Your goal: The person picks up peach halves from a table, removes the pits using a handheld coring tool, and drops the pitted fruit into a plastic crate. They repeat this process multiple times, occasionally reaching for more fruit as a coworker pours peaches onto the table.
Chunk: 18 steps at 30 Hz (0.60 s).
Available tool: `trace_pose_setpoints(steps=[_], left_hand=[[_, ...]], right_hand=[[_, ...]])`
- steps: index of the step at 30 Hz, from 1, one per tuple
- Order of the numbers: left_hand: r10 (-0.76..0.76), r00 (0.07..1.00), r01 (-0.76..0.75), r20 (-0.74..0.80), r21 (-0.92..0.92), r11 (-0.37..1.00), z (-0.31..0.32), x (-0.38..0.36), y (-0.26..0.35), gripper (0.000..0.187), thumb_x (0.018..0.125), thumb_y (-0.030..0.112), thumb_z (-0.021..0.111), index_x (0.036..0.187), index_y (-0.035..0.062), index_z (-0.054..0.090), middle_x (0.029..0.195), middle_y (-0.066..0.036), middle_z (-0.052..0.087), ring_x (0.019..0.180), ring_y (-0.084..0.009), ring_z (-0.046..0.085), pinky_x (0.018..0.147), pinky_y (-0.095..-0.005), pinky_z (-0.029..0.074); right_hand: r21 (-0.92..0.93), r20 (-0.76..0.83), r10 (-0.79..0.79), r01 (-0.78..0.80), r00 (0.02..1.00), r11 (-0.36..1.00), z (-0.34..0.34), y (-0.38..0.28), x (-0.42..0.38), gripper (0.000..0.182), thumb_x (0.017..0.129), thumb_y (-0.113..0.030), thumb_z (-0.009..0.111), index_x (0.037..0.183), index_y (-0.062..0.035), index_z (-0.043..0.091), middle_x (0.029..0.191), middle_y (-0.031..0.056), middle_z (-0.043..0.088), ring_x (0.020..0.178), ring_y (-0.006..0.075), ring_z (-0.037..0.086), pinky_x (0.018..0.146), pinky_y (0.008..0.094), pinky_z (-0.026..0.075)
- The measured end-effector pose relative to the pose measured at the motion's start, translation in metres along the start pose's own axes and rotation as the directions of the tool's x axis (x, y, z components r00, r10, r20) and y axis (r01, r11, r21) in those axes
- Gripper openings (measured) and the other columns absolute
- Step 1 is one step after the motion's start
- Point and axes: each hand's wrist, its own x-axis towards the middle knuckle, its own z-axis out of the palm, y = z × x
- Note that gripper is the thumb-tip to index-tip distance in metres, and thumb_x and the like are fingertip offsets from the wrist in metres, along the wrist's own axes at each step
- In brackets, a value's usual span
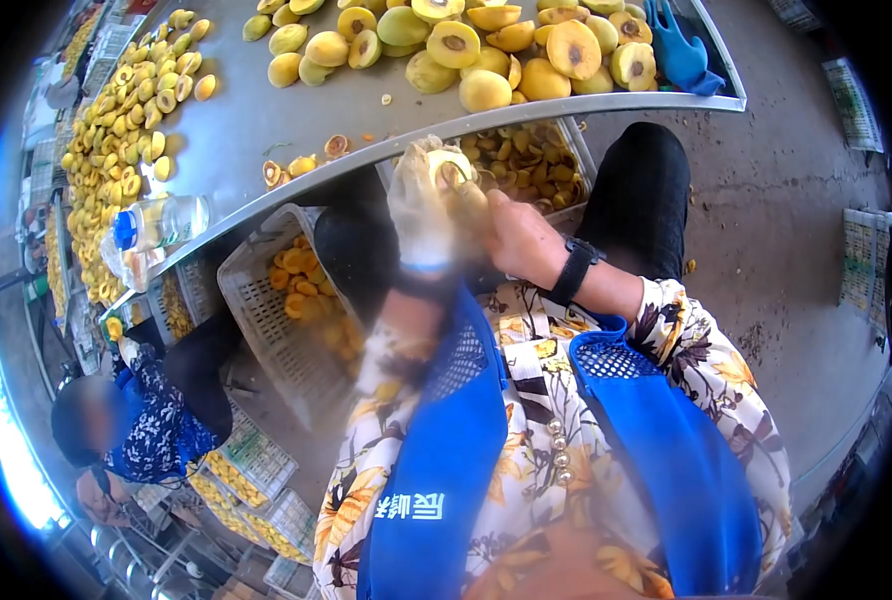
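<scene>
My left hand [416, 215], in a whitish glove, is closed around a pale yellow peach half [448, 168] just below the table edge. My right hand [524, 235] is bare, with a dark band at the wrist. Its fingers wrap a pitting tool, whose curved thin metal end [455, 176] lies against the fruit. The handle is mostly hidden and blurred. Behind my hands a crate [584, 150] contains darker peach scraps. To the left, a white slotted crate [263, 325] contains orange-yellow peach pieces.
On the metal table [236, 110] lie many halved peaches [456, 45], a blue glove [681, 50] and a clear bottle [171, 222] with a blue cap. The table's raised rim [366, 155] runs ahead of my hands. At left, another person [161, 420] sits among stacked crates [256, 450].
</scene>
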Motion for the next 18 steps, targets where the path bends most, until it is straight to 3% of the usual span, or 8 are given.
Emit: trace_pose_setpoints(steps=[1, 4, 8, 11, 15, 18], left_hand=[[-0.074, 0.997, 0.077, 0.033, -0.077, 0.994, -0.003, 0.003, 0.006, 0.032, 0.095, 0.029, 0.045, 0.105, 0.0004, 0.053, 0.097, -0.014, 0.060, 0.082, -0.0226, 0.060, 0.069, -0.0321, 0.052], [-0.188, 0.964, 0.188, 0.190, 0.022, 0.982, -0.019, 0.014, 0.008, 0.030, 0.094, 0.028, 0.046, 0.103, -0.0001, 0.054, 0.089, -0.016, 0.061, 0.075, -0.0239, 0.061, 0.065, -0.0329, 0.052], [-0.028, 0.998, 0.030, 0.062, -0.033, 0.999, -0.001, 0.007, 0.011, 0.032, 0.093, 0.029, 0.047, 0.099, -0.0020, 0.055, 0.084, -0.017, 0.062, 0.070, -0.0246, 0.061, 0.063, -0.0325, 0.052], [-0.012, 0.999, 0.010, 0.045, 0.031, 0.999, 0.002, 0.008, 0.011, 0.033, 0.093, 0.030, 0.047, 0.098, -0.0020, 0.056, 0.084, -0.017, 0.062, 0.071, -0.0248, 0.061, 0.063, -0.0322, 0.052], [-0.263, 0.915, 0.226, 0.305, 0.152, 0.962, -0.026, 0.030, 0.014, 0.042, 0.092, 0.039, 0.048, 0.098, -0.0019, 0.055, 0.084, -0.017, 0.062, 0.071, -0.0250, 0.061, 0.066, -0.0323, 0.052], [-0.366, 0.865, 0.379, 0.343, 0.033, 0.925, -0.023, 0.030, 0.019, 0.046, 0.091, 0.044, 0.048, 0.099, -0.0004, 0.055, 0.087, -0.017, 0.062, 0.070, -0.0252, 0.061, 0.065, -0.0328, 0.052]], right_hand=[[-0.013, 0.010, -0.021, 0.021, 1.000, 1.000, 0.001, 0.000, 0.000, 0.020, 0.077, -0.008, 0.054, 0.088, 0.0046, 0.042, 0.075, 0.0289, 0.056, 0.074, 0.0463, 0.054, 0.064, 0.0490, 0.042], [-0.069, 0.064, -0.009, 0.014, 0.998, 0.998, 0.001, -0.001, 0.000, 0.021, 0.076, -0.007, 0.055, 0.088, 0.0044, 0.043, 0.076, 0.0292, 0.056, 0.076, 0.0459, 0.054, 0.066, 0.0487, 0.043], [-0.022, 0.010, 0.026, -0.026, 1.000, 0.999, 0.003, -0.007, 0.001, 0.022, 0.075, -0.008, 0.056, 0.087, 0.0044, 0.043, 0.077, 0.0288, 0.056, 0.079, 0.0450, 0.055, 0.067, 0.0480, 0.043], [0.026, 0.012, 0.043, -0.043, 0.999, 0.999, 0.000, -0.010, 0.002, 0.022, 0.076, -0.009, 0.056, 0.088, 0.0051, 0.044, 0.078, 0.0285, 0.057, 0.080, 0.0447, 0.055, 0.068, 0.0474, 0.044], [0.012, 0.015, -0.034, 0.034, 0.999, 0.999, 0.003, 0.000, 0.002, 0.018, 0.077, -0.010, 0.055, 0.087, 0.0046, 0.050, 0.076, 0.0267, 0.059, 0.073, 0.0423, 0.058, 0.063, 0.0465, 0.046], [0.080, 0.035, 0.009, -0.011, 0.999, 0.997, 0.008, 0.006, 0.005, 0.016, 0.078, -0.010, 0.054, 0.086, 0.0036, 0.052, 0.076, 0.0257, 0.060, 0.068, 0.0400, 0.060, 0.061, 0.0452, 0.047]])
